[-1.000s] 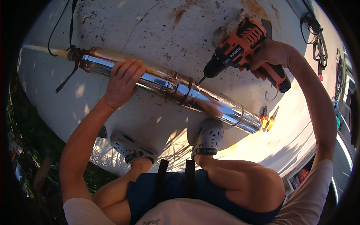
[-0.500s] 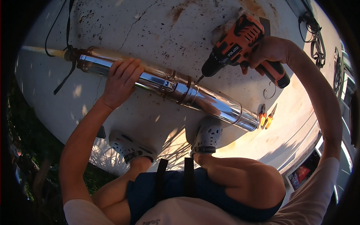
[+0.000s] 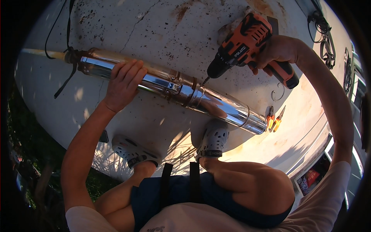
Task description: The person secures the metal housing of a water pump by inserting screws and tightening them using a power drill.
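Note:
A long, shiny steel submersible pump (image 3: 228, 104) lies aslant on the concrete, rust-stained around its middle and left end. My left hand (image 3: 125, 79) rests over its left half, fingers curved across the tube and pressing on it. In my right hand (image 3: 276, 54) is an orange and black cordless drill (image 3: 247, 40), gripped by its handle. The drill points down and left, and its thin bit meets the pump beside a narrow ring, right of the perforated rusty section (image 3: 186, 80). Whether the bit is turning, I cannot tell.
Orange-handled pliers (image 3: 273, 120) lie by the pump's right end, near a thin curled strip (image 3: 277, 92). A black strap (image 3: 65, 83) and a pale pipe (image 3: 42, 53) are at its left end. Coiled cable (image 3: 326, 38) lies far right. My grey clogs (image 3: 214, 135) stand close in front.
The drill has tipped slightly upward at its back, with its bit still at the same ring. My left hand and the pump have barely shifted.

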A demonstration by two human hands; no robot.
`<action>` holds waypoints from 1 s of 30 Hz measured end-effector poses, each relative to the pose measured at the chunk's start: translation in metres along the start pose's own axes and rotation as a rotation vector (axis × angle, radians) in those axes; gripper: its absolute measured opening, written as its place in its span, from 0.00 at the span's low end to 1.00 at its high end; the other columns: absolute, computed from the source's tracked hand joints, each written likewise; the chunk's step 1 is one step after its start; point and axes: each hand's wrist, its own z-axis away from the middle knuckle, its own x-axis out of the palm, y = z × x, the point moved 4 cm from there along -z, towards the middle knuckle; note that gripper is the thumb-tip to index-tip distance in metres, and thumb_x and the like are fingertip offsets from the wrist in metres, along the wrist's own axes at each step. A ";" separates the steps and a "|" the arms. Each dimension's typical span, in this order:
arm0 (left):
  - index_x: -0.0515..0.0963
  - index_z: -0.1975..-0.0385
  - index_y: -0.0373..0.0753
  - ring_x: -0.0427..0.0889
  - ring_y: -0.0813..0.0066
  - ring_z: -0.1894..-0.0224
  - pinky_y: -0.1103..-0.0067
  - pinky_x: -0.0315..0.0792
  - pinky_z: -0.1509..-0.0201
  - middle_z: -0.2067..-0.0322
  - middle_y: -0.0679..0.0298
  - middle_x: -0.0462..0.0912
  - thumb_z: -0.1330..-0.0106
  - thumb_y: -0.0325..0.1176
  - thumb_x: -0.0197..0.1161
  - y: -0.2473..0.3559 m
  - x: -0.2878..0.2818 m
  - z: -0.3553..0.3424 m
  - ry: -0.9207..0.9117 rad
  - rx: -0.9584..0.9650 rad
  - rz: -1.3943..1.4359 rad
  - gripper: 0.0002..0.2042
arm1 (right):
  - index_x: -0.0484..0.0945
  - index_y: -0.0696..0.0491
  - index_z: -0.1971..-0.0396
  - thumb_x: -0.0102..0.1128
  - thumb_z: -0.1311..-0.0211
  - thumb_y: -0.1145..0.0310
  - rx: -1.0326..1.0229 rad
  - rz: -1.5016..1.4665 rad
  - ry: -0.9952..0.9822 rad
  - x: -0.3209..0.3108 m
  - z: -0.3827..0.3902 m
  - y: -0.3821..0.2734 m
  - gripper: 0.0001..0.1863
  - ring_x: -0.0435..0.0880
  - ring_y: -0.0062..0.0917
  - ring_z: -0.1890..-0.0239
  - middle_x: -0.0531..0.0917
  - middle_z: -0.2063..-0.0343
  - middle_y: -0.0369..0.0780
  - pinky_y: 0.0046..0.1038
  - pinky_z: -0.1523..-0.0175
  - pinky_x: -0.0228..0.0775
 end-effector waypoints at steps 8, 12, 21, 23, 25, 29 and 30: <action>0.70 0.41 0.43 0.70 0.65 0.35 0.64 0.59 0.28 0.39 0.62 0.73 0.45 0.21 0.61 0.000 0.001 0.002 0.014 0.003 0.009 0.28 | 0.82 0.59 0.57 0.67 0.57 0.77 0.002 0.038 -0.024 0.000 -0.002 -0.006 0.21 0.83 0.23 0.80 0.87 0.72 0.42 0.25 0.75 0.78; 0.70 0.41 0.42 0.70 0.65 0.35 0.64 0.59 0.29 0.39 0.61 0.73 0.44 0.22 0.62 0.000 0.001 0.000 0.018 0.008 0.006 0.27 | 0.82 0.60 0.57 0.66 0.57 0.78 0.030 0.029 -0.011 0.001 -0.001 -0.008 0.21 0.83 0.23 0.79 0.86 0.72 0.43 0.26 0.75 0.78; 0.71 0.42 0.43 0.70 0.65 0.35 0.64 0.60 0.29 0.40 0.62 0.73 0.42 0.23 0.62 0.000 0.004 -0.001 0.016 0.007 -0.002 0.26 | 0.83 0.59 0.59 0.65 0.59 0.78 0.033 0.119 -0.003 0.000 -0.007 0.000 0.21 0.82 0.22 0.79 0.86 0.74 0.40 0.26 0.74 0.78; 0.70 0.42 0.43 0.70 0.66 0.35 0.64 0.59 0.29 0.40 0.62 0.73 0.42 0.22 0.62 -0.001 0.001 0.001 0.015 0.007 -0.006 0.26 | 0.83 0.59 0.59 0.65 0.59 0.78 0.013 0.082 0.006 0.000 -0.009 -0.003 0.21 0.82 0.22 0.80 0.86 0.73 0.40 0.26 0.74 0.78; 0.70 0.41 0.43 0.70 0.65 0.35 0.65 0.59 0.29 0.39 0.62 0.73 0.44 0.23 0.63 0.000 0.004 -0.001 0.002 -0.006 -0.017 0.27 | 0.84 0.59 0.59 0.64 0.59 0.78 0.006 0.057 0.027 -0.004 -0.005 -0.005 0.20 0.82 0.22 0.80 0.87 0.72 0.40 0.26 0.73 0.78; 0.69 0.41 0.43 0.70 0.65 0.35 0.65 0.59 0.29 0.39 0.62 0.73 0.46 0.23 0.63 -0.005 0.003 0.002 0.026 0.014 -0.004 0.29 | 0.82 0.61 0.55 0.61 0.60 0.78 -0.035 0.130 0.054 -0.008 0.012 -0.013 0.24 0.81 0.21 0.80 0.89 0.64 0.43 0.25 0.73 0.79; 0.69 0.40 0.43 0.69 0.65 0.34 0.65 0.59 0.29 0.39 0.62 0.73 0.46 0.23 0.63 -0.003 0.005 -0.002 0.001 0.009 0.025 0.29 | 0.82 0.61 0.55 0.61 0.61 0.78 -0.088 0.077 0.100 -0.013 0.024 -0.014 0.25 0.81 0.21 0.80 0.89 0.62 0.44 0.26 0.73 0.79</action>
